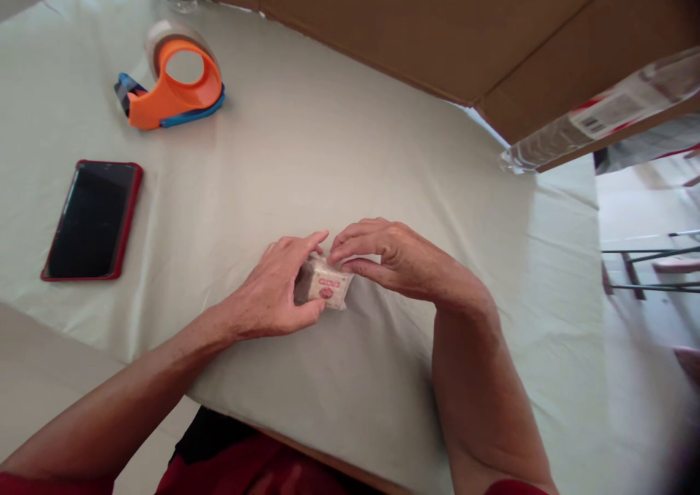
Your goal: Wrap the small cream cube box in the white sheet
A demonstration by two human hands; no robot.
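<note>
A small pale box with red print, wrapped in clear plastic, rests on the cloth-covered table close to its front edge. My left hand grips it from the left, thumb at the near side and fingers at the far side. At the box's upper right corner, my right hand pinches at the clear wrapping with thumb and fingertips. The left part of the box is hidden behind my left hand.
An orange and blue tape dispenser stands at the back left. Nearer, a phone in a red case lies on the pale tablecloth. A large cardboard box with taped edges rises along the back and right.
</note>
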